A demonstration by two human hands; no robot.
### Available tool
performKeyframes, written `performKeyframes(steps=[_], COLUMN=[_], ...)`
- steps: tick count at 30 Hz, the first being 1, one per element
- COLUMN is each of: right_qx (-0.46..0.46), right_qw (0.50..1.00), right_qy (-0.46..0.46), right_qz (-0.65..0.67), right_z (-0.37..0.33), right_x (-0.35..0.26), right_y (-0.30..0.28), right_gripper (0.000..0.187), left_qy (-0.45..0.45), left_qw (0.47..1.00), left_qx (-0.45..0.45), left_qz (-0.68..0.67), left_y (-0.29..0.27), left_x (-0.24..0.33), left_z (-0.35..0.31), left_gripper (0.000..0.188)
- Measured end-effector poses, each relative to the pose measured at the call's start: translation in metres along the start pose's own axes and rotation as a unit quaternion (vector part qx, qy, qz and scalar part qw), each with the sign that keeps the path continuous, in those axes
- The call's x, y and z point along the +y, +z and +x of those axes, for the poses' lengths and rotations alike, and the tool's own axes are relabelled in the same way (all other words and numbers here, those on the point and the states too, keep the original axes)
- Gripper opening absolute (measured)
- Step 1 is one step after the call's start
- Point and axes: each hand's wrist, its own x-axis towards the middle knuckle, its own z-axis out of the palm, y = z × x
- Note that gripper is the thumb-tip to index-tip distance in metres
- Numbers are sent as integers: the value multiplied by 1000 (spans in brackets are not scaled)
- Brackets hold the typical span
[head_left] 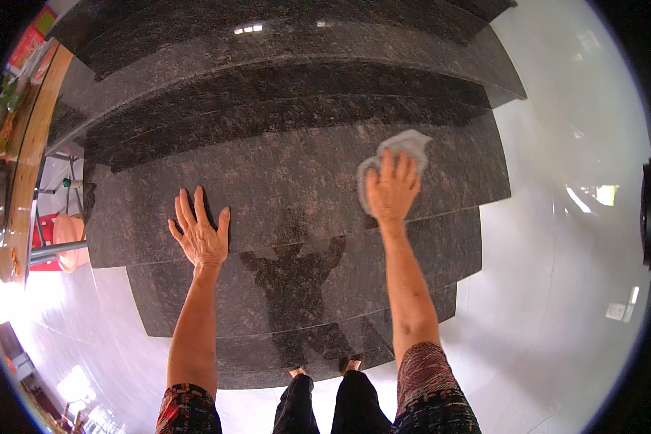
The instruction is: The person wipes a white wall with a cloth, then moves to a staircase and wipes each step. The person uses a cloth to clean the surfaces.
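Note:
A grey cloth [414, 142] lies crumpled on a dark, polished stone step [296, 163]. My right hand [393, 189] presses down on the cloth, its palm and fingers over it, with cloth edges showing beyond the fingertips and to the left. Farther left, my left hand [200, 231] rests flat on the same step with the fingers spread and nothing in it. Both arms reach forward from patterned sleeves. The cloth's part under the right palm is hidden.
More stone steps rise ahead, the nearest riser [289, 108] curving across. A white wall [571, 239] borders the right side. At the left stand a wooden table [32, 159] with items on it and a pink stool-like object [68, 239]. My feet [352, 365] are on the lower step.

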Motion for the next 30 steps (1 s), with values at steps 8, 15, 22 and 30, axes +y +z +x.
performKeyframes(steps=[8, 15, 22, 30], right_qx=[-49, -78, -68, -71], right_qw=[974, 995, 987, 996], right_qy=[-125, 17, 143, -34], right_qz=[183, 52, 29, 47], right_z=[-78, -65, -38, -25], right_x=[-117, -7, 68, 29], right_y=[-42, -39, -11, -15], right_gripper=[54, 50, 50, 54], left_qy=[9, 16, 22, 5], left_qw=[1000, 1000, 999, 1000], left_qx=[10, 14, 17, 4], left_qz=[-6, -12, -24, 7], left_y=[1, 0, 1, -3], left_x=[-1, -4, -2, 3], left_z=[-1, -2, -2, 1], left_gripper=[68, 68, 67, 68])
